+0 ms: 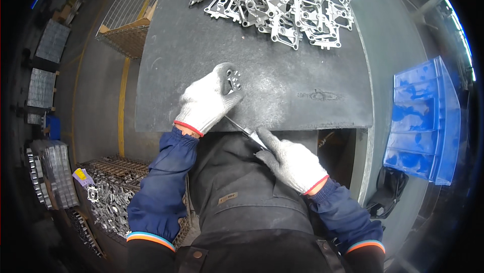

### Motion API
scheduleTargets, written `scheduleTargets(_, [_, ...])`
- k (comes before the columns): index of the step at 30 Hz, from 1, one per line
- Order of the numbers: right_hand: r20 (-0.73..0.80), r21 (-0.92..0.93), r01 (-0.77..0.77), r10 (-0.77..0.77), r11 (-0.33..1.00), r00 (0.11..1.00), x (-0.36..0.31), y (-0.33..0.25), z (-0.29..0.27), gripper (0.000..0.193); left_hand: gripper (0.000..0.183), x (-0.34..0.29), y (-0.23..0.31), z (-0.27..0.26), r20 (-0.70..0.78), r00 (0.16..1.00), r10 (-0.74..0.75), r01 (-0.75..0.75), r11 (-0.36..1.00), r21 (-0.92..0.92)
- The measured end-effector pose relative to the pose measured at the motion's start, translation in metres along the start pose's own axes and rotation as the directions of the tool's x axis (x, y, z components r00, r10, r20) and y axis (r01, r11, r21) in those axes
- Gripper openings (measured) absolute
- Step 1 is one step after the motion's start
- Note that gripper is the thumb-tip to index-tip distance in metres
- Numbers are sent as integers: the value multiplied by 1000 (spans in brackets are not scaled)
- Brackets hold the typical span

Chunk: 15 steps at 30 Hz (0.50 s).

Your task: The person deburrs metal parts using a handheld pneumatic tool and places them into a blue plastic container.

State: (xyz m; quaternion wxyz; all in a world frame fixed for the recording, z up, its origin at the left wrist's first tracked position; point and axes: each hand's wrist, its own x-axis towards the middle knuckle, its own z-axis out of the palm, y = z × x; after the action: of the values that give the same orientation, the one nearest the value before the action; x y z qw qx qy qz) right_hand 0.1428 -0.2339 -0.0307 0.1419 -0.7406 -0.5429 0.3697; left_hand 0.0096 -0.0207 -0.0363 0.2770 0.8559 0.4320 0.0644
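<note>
My left hand (204,100), in a white and grey work glove, is closed around a small silver metal casting (233,78) above the near edge of the dark worktable (191,41). Most of that casting is hidden by the fingers. In my right hand (297,163), gloved the same way, is a slim file-like tool (236,124). Its thin shaft points up and left, and its tip disappears under the left hand; whether it touches the casting I cannot tell. Farther back on the table lies a heap of silver castings (282,5), frame-shaped with holes.
A blue plastic bin (421,121) stands at the right, with a black bag (388,192) below it. At the left are a wire basket (128,31) and, nearer, another basket heaped with castings (111,210). Stacked metal parts (55,172) stand farther left.
</note>
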Motion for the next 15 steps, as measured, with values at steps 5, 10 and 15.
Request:
scheduleTargets(5, [-28, 128, 65, -62, 990, 998, -1, -1, 3, 55, 56, 0, -6, 2, -19, 1000, 11, -11, 999, -35])
scheduleTargets(10, [-84, 120, 108, -99, 987, 992, -3, 4, 1, 54, 56, -3, 1, -5, 23, 998, -50, 52, 995, -80])
scheduleTargets(15, [-21, 124, 19, -16, 992, 1000, -5, -4, 1, 52, 60, -6, -8, 3, -61, 998, -1, -6, 994, -108])
